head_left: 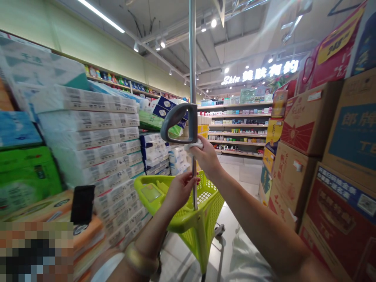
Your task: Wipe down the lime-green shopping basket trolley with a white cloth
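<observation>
Your right hand (207, 156) clenches a white cloth (194, 146) against the pole (192, 58) just under the grey handle (175, 120). Your left hand (180, 190) clasps the pole above the green basket (182, 224). Wiping judged underway.

Bright, even light falls from a ceiling strip light (101, 15) at 11 o'clock and spotlights (213, 23) at 12, shadows soft. Wide-angle distortion bends the cardboard boxes (308, 117) at 3 o'clock; a pixelated block (37, 252) covers the corner at 7 o'clock.

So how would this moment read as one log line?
left hand: grips metal pole | right hand: holds white cloth against pole under grey handle | green basket: on aisle floor
</observation>
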`<state>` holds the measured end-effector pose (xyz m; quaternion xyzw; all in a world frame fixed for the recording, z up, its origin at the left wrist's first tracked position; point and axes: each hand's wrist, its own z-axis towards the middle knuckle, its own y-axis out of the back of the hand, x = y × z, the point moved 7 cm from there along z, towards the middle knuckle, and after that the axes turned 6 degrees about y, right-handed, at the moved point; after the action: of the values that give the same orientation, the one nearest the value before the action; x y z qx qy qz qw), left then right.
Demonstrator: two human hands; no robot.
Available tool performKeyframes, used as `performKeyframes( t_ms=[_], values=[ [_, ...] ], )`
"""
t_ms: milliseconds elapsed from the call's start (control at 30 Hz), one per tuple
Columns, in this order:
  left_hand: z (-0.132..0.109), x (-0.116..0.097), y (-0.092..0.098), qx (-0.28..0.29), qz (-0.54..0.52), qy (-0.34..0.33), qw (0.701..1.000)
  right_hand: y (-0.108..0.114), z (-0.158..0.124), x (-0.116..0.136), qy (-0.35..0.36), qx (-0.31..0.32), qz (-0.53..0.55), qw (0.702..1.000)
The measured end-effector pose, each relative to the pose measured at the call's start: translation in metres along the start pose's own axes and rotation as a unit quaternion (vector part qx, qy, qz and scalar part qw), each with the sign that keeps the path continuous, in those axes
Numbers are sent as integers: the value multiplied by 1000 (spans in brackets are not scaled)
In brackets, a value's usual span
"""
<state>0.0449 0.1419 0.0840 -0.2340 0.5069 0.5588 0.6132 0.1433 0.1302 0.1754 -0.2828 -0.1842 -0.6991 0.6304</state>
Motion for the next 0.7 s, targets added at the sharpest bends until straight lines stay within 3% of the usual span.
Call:
performKeyframes(
  t_ms=[233, 533, 700],
  values=[
    [-2, -6, 3, -1, 24, -24, 999, -1, -17, -11, -51, 36, 74, 995],
    [37, -85, 34, -65, -46, -113, 990, -9, 59, 50, -3, 25, 110, 994],
    [46, -83, 34, -54, -80, -96, 991, -7, 66, 50, 62, 13, 67, 996]
  ],
)
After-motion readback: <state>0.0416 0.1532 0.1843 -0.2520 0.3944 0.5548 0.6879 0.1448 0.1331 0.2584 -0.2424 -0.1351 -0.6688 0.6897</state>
